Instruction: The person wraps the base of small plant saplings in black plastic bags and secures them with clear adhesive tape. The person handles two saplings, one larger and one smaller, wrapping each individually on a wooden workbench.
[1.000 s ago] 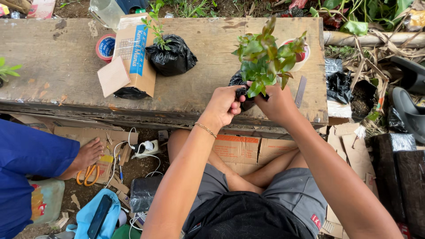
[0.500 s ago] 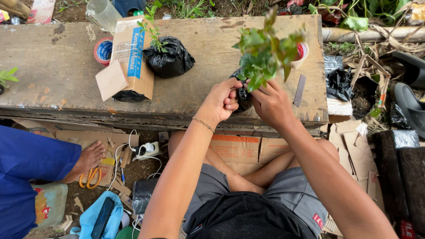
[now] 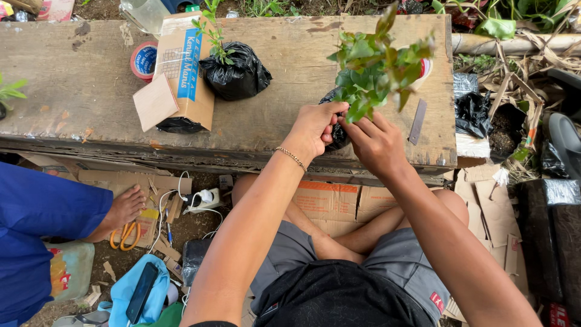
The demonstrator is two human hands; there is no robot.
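Note:
A leafy green seedling [image 3: 375, 66] stands in a small black plastic bag [image 3: 336, 134] near the front edge of a worn wooden bench [image 3: 290, 97]. My left hand [image 3: 315, 127] grips the bag from the left, a bead bracelet on its wrist. My right hand [image 3: 375, 142] holds the bag and the plant's base from the right. Both hands hide most of the bag. A flat grey blade [image 3: 417, 121] lies on the bench just right of my right hand.
A second seedling in a black bag [image 3: 236, 75], a brown cardboard box [image 3: 184, 69] and a tape roll [image 3: 144, 60] sit on the bench's left. Another person in blue [image 3: 36, 212] sits at left, a hand by orange scissors [image 3: 124, 235]. Cardboard scraps, cables and a phone [image 3: 142, 292] litter the ground.
My hands and the bagged seedling have stayed at the same spot on the bench; the fingers shifted slightly on the bag. The other person's hand stays by the scissors.

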